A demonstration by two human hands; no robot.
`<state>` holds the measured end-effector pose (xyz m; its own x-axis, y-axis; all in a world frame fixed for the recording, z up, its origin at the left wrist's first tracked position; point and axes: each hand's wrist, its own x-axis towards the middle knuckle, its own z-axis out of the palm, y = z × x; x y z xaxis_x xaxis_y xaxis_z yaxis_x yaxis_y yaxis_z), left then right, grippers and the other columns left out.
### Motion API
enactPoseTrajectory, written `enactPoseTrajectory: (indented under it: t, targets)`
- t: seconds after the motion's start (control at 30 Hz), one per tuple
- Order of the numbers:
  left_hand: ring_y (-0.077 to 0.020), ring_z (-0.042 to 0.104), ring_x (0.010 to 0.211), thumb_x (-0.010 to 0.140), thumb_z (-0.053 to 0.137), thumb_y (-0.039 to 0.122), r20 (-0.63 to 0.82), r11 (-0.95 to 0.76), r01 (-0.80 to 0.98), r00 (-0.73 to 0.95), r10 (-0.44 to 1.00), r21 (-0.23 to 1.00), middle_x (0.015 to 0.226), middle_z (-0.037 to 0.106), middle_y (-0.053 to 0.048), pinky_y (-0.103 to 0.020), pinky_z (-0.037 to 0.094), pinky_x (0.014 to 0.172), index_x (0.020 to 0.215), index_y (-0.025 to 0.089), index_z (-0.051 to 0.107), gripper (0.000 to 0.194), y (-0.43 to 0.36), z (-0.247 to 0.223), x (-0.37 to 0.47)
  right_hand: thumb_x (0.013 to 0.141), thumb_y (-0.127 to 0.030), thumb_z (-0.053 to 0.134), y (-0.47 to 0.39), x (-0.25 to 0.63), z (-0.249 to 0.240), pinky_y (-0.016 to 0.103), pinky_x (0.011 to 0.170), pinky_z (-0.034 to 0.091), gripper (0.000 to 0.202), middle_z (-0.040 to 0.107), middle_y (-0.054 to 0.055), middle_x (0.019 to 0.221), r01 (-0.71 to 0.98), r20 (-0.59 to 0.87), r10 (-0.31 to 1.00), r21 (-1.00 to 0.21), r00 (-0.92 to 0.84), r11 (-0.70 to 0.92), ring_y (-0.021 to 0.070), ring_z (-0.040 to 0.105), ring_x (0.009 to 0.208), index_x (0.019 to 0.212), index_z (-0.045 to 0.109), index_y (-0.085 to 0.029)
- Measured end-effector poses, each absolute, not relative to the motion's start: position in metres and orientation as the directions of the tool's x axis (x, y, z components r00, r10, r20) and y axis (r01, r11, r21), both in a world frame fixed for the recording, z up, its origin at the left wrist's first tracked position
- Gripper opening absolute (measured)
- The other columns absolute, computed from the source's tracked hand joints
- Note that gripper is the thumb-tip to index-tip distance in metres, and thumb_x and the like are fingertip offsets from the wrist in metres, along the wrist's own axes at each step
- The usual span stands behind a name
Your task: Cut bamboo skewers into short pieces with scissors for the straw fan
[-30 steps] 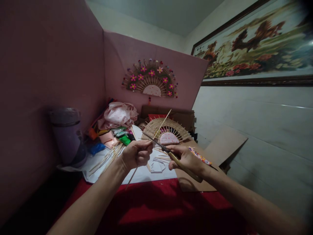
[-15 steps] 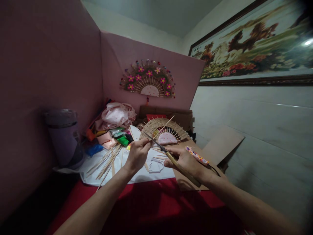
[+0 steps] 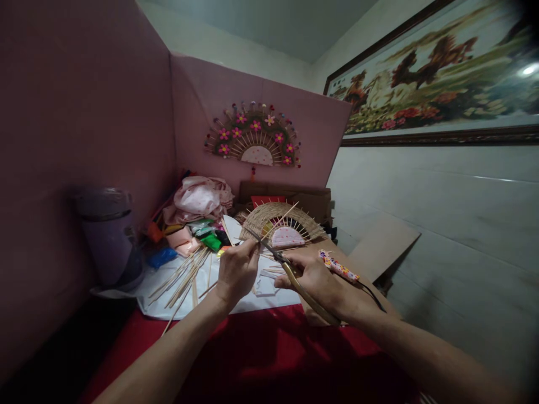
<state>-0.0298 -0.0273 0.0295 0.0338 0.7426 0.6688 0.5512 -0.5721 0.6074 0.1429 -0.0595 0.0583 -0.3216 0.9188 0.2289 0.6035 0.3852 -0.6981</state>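
Note:
My left hand (image 3: 238, 271) is closed in a pinch around a thin wooden stick (image 3: 283, 217), which slants up and to the right from my fingertips. My right hand (image 3: 314, 280) grips a pair of scissors (image 3: 304, 297) with gold-coloured handles. Their dark blades cross the stick close to my left fingertips; whether they press on it I cannot tell. Behind the blades stands a half-round fan (image 3: 275, 213) of sticks woven with straw-coloured cord, with a pink-and-white half-disc (image 3: 288, 237) at its base.
Loose wooden sticks (image 3: 185, 278) lie on a white sheet (image 3: 158, 292) at the left. Coloured clay packets (image 3: 183, 241), crumpled pink cloth (image 3: 202, 196) and a lilac flask (image 3: 112, 241) stand behind. A flower-patterned glue gun (image 3: 339, 265) rests on cardboard (image 3: 314, 314) at the right. A finished fan (image 3: 255, 137) hangs behind.
Both hands have shifted slightly down and left, with the scissors turning a little. A short length of stick now shows at the lower left of my left hand.

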Motion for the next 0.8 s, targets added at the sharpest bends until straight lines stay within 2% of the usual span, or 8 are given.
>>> enactPoseTrajectory:
  t: [0.17,0.3,0.4,0.57,0.7,0.8]
  targets:
    - [-0.0116,0.037,0.050,0.084,0.040,0.027,0.660,-0.529,0.594,-0.006,0.751,0.607,0.053,0.046,0.001,-0.026,0.022,0.055,0.061,0.020,0.049,0.026,-0.018,0.029,-0.035,0.065,-0.048,0.069,-0.055,0.151,0.059,0.025,0.058,0.040,0.039,0.060,0.001,0.072,0.560,0.183,0.927,-0.753,-0.329,0.347,0.0159,0.052,0.067,0.087,0.065,-0.016]
    - [-0.0112,0.035,0.050,0.082,0.042,0.030,0.613,-0.461,0.506,-0.182,0.769,0.729,0.048,0.039,0.003,-0.025,0.022,0.053,0.052,0.019,0.040,0.033,-0.004,0.031,-0.044,0.065,-0.050,0.068,-0.057,0.159,0.051,0.024,0.052,0.037,0.036,0.059,0.001,0.065,0.642,0.086,0.969,-0.735,-0.230,0.218,0.0147,0.052,0.061,0.079,0.064,-0.017]
    - [-0.0109,0.035,0.051,0.080,0.044,0.033,0.573,-0.453,0.410,-0.243,0.782,0.792,0.048,0.039,0.003,-0.025,0.022,0.052,0.051,0.018,0.043,0.033,0.000,0.034,-0.048,0.059,-0.040,0.072,-0.057,0.162,0.036,0.024,0.049,0.034,0.026,0.060,0.001,0.062,0.765,0.000,0.990,-0.635,-0.143,0.110,0.0154,0.052,0.058,0.071,0.062,-0.019]
    - [-0.0098,0.034,0.050,0.080,0.045,0.034,0.567,-0.499,0.331,-0.154,0.809,0.801,0.048,0.039,0.004,-0.023,0.024,0.050,0.053,0.017,0.047,0.032,-0.007,0.034,-0.040,0.066,-0.022,0.059,-0.049,0.157,0.005,0.024,0.054,0.034,0.014,0.065,0.005,0.074,0.873,0.079,0.979,-0.443,-0.187,0.203,0.0168,0.056,0.066,0.078,0.062,-0.016]
    - [-0.0085,0.032,0.047,0.079,0.047,0.037,0.536,-0.520,0.174,-0.056,0.842,0.836,0.046,0.037,0.005,-0.022,0.024,0.047,0.057,0.017,0.052,0.030,-0.009,0.029,-0.033,0.075,-0.025,0.050,-0.051,0.141,-0.001,0.026,0.061,0.034,0.019,0.067,0.010,0.084,0.945,0.155,0.966,-0.224,-0.208,0.240,0.0189,0.059,0.074,0.086,0.062,-0.015]
    - [-0.0082,0.032,0.045,0.080,0.045,0.038,0.516,-0.510,0.135,-0.004,0.857,0.849,0.045,0.036,0.005,-0.022,0.025,0.046,0.059,0.016,0.054,0.032,-0.010,0.027,-0.030,0.081,-0.031,0.046,-0.058,0.128,0.007,0.029,0.061,0.034,0.024,0.068,0.012,0.083,0.964,0.141,0.955,-0.025,-0.261,0.266,0.0217,0.061,0.074,0.086,0.064,-0.016]
